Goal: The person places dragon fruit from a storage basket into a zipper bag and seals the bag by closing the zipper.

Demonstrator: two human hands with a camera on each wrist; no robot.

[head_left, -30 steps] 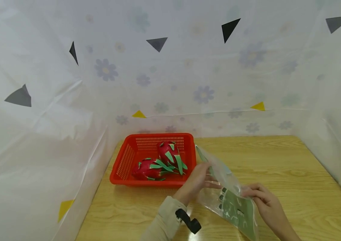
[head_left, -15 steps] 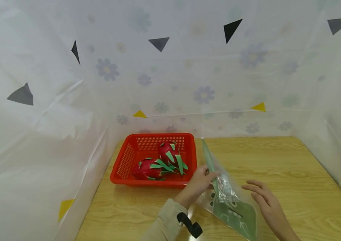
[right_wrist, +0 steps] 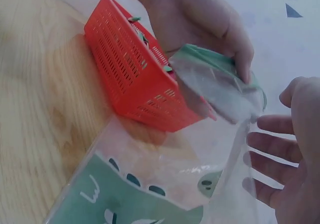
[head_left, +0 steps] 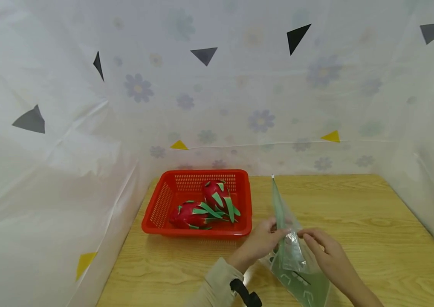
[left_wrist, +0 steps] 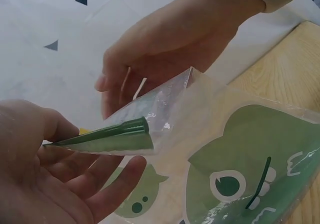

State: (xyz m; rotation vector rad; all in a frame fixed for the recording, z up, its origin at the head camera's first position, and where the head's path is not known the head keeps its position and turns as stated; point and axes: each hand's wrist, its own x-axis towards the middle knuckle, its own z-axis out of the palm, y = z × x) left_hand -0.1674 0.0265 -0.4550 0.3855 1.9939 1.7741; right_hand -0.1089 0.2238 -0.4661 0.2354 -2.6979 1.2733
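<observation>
Zip bag (head_left: 295, 256), over the counter (head_left: 374, 226) near the red basket (head_left: 213, 233): likely light, limp, slippery. My left grip (head_left: 262, 242) pinches its green edge (head_left: 277, 202), probably best hold; right grip (head_left: 329, 252), fingers apart.

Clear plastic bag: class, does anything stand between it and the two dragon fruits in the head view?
Yes: the right wall of the red basket rises between the clear plastic bag and the dragon fruits, and the left hand, pinching the bag's edge, is on its basket side.
</observation>
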